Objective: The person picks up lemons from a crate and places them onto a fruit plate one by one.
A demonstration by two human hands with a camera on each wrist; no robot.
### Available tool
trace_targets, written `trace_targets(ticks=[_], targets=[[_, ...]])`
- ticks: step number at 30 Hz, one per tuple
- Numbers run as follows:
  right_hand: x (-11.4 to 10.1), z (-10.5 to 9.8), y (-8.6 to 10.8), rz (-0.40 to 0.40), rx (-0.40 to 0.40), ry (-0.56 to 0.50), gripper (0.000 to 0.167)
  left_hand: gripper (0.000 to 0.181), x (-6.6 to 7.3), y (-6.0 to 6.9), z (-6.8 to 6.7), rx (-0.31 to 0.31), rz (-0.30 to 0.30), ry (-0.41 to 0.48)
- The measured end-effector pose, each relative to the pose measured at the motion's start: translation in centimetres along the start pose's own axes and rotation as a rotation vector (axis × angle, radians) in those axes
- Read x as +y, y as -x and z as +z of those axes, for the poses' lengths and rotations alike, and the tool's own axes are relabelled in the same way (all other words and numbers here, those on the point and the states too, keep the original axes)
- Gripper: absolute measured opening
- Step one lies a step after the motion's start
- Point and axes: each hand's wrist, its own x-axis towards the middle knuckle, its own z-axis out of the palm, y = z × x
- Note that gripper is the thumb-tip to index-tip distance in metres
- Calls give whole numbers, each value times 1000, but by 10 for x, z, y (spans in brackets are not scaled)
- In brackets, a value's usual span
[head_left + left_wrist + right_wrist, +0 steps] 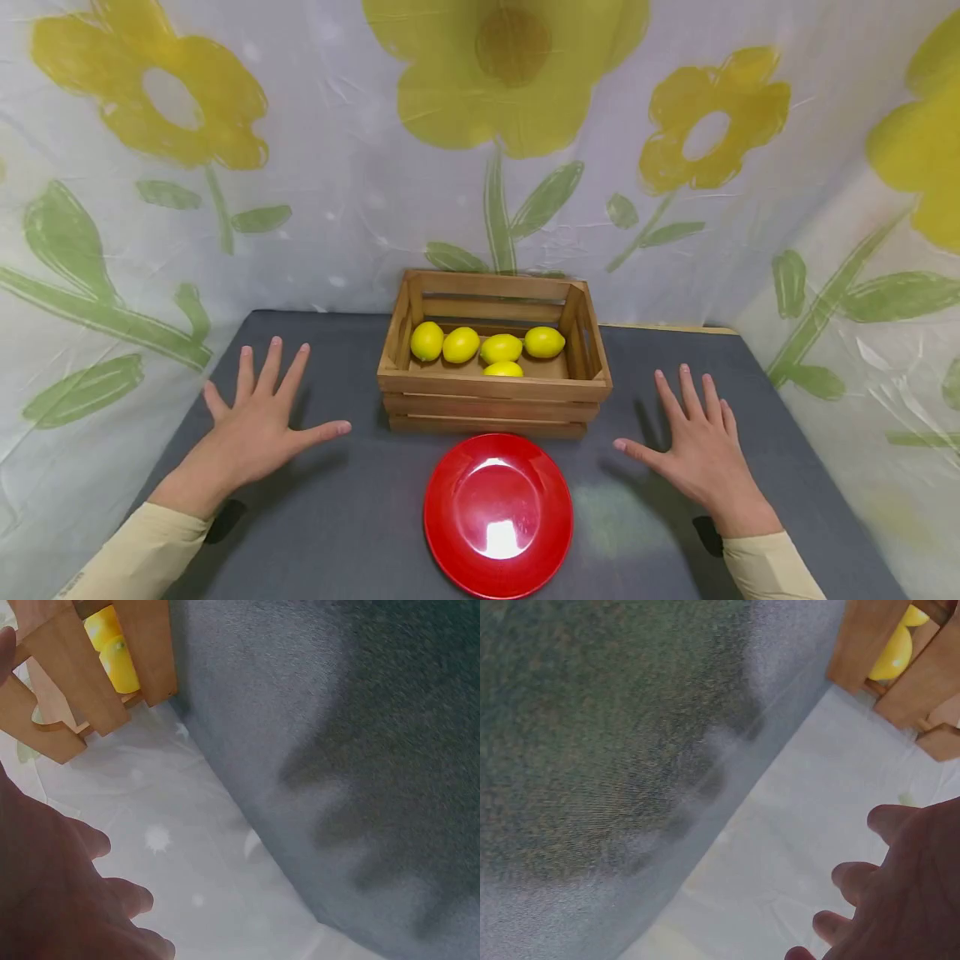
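Note:
Both hands hover over the dark table with fingers spread, holding nothing. My left hand [255,429] is left of the wooden crate [491,408], its thumb pointing toward it. To the crate's right is my right hand [705,454], apart from everything. Several yellow lemons [461,344] lie inside the crate; one near the front is partly hidden by the front slats. A red plate [442,508] sits on the table in front of the crate, between the two hands. In the left wrist view, lemons [120,666] show through the slats; the right wrist view also shows a lemon [892,656].
The dark grey table [337,533] ends at the back just behind the crate. A pale sheet [322,208] painted with yellow flowers hangs behind the table and along both sides. Shadows of the hands fall on the tabletop.

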Motion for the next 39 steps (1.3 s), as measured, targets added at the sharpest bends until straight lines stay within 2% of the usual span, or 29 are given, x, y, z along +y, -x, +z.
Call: trace_targets(ticks=[5, 9, 13, 20, 25, 31, 36, 39], targets=[[-2, -1, 0, -3, -8, -17, 125, 131, 5, -1, 1, -1, 7, 50], [-6, -4, -2, -5, -24, -48, 124, 123, 14, -5, -2, -4, 29, 132], [-8, -7, -5, -15, -26, -79, 121, 113, 27, -11, -8, -15, 49, 251], [-17, -12, -11, -37, -24, -98, 119, 91, 52, -28, -12, -42, 90, 497], [-23, -17, -15, -50, -37, -114, 116, 80, 65, -38, -6, -53, 113, 658], [-32, -29, -20, -98, -36, -123, 109, 75, 74, -50, 8, -43, 131, 762], [-46, -51, -31, -151, -4, -105, 104, 73, 80, -53, 18, -85, 141, 887], [-56, -68, -40, -187, 28, -89, 100, 73, 83, -54, 22, -104, 172, 916]])
